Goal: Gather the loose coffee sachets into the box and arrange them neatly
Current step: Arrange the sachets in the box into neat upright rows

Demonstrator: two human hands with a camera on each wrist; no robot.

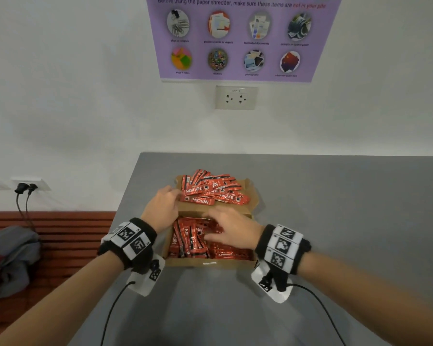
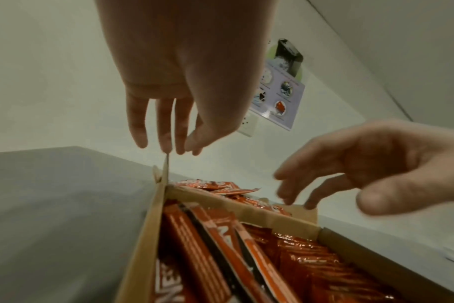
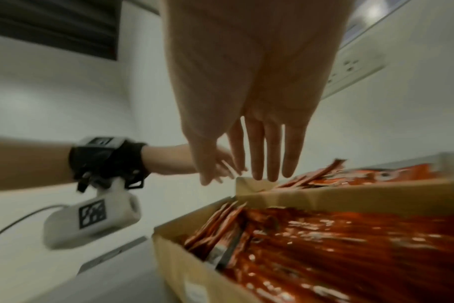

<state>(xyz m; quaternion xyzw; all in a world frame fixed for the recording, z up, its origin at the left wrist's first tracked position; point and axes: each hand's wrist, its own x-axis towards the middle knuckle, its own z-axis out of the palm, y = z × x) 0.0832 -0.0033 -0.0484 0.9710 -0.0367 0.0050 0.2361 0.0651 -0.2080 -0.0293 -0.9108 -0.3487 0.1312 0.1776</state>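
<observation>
left hand (image 1: pixel 163 209): over the far-left corner of the box, fingers straight and hanging down, nothing gripped; fingertips (image 2: pixel 166 143) at the edge of the upright cardboard flap, contact unclear
right hand (image 1: pixel 231 229): palm down over the box interior, fingers extended and a bit spread, holding nothing; blurred in the right wrist view
box (image 1: pixel 210 264): brown cardboard, open top, on the table straight under both hands
sachets in box (image 1: pixel 193 242): red coffee sticks filling the interior below the right hand; some stand tilted on the side under the left wrist, rest lie flat
loose sachets (image 1: pixel 211 192): messy red pile on the opened lid flap (image 1: pixel 250 193), just beyond the fingertips of both hands, past the box's far wall
table (image 1: pixel 335 196): grey, under the box
wall: white, beyond the hands; purple poster (image 1: pixel 243 38) and socket (image 1: pixel 236 97) above the pile
wrist rigs: black bands with marker tags, cables trailing back
</observation>
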